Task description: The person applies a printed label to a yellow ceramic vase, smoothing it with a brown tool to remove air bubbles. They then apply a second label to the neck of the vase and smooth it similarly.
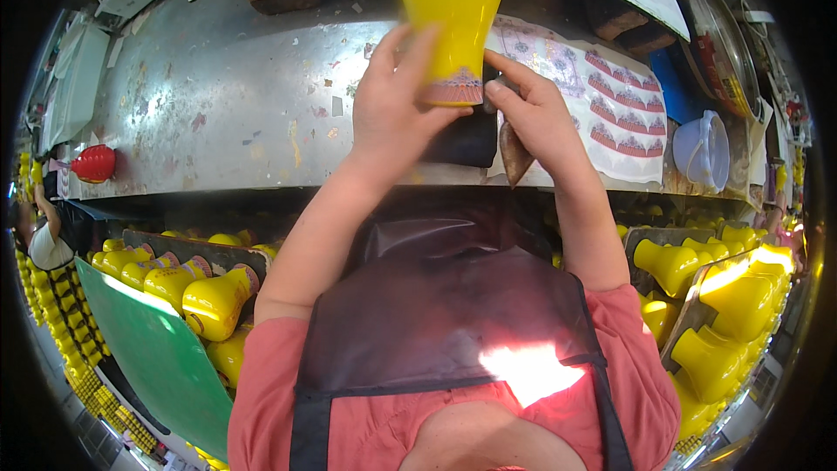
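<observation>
Presently | left grip (388, 105): round yellow vase (453, 9) | right grip (536, 113): brown tool (515, 155) | on vase: pink patterned label (455, 89)

Coral-pink short-sleeved shirt (375, 427) under a glossy dark maroon bib apron (392, 318) with flat black shoulder straps (311, 432).

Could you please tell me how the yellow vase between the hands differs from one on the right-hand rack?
The central vase shows a patterned band; the rack vase shows only plain yellow. The central vase is between the left hand and right hand; the rack vase sits among other vases. Both are glossy and yellow.
</observation>
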`<state>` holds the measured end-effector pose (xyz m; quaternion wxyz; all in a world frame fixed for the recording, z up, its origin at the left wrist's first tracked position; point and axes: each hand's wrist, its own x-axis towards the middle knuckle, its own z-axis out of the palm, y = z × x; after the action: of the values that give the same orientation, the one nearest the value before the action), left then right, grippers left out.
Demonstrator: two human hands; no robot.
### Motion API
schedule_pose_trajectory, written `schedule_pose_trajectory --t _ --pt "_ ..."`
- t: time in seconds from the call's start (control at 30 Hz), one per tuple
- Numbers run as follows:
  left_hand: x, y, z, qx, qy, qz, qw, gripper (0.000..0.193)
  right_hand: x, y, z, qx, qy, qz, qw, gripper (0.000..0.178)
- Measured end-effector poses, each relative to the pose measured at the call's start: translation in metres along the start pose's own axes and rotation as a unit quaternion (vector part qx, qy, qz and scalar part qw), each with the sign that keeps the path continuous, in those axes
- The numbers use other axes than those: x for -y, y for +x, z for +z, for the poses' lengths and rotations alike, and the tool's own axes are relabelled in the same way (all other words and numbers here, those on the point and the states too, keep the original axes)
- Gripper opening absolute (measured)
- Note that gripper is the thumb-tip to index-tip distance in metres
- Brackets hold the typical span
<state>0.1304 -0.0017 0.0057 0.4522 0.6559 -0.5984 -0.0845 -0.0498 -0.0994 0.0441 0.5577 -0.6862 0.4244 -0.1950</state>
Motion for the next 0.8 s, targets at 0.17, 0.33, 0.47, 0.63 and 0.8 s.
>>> schedule_pose_trajectory --t 0.17,0.33,0.47,0.63,0.8 --pt "0.008 -0.003 -0.002 0.014 -0.01 0.027 1.0 0.096 0.01 -0.005 0.002 0.002 -0.042 0.023 0.999 0.059" --pt "-0.004 -0.002 0.005 -0.027 0.08 0.016 0.996 0.096 0.012 -0.007 0.014 -0.04 -0.206 -0.077 0.975 0.063" --pt "0.003 0.002 0.002 0.002 0.007 0.005 1.0 0.104 0.001 -0.006 0.002 -0.003 -0.028 0.004 1.0 0.054" --pt "0.013 -0.003 -0.009 0.054 -0.039 0.018 0.998 0.086 -0.004 -0.007 -0.002 0.018 -0.061 -0.061 0.996 0.058" --pt "0.006 0.005 -0.006 0.025 -0.195 -0.079 0.977 0.064 0.003 -0.012 -0.001 0.052 -0.085 -0.043 0.994 0.06"
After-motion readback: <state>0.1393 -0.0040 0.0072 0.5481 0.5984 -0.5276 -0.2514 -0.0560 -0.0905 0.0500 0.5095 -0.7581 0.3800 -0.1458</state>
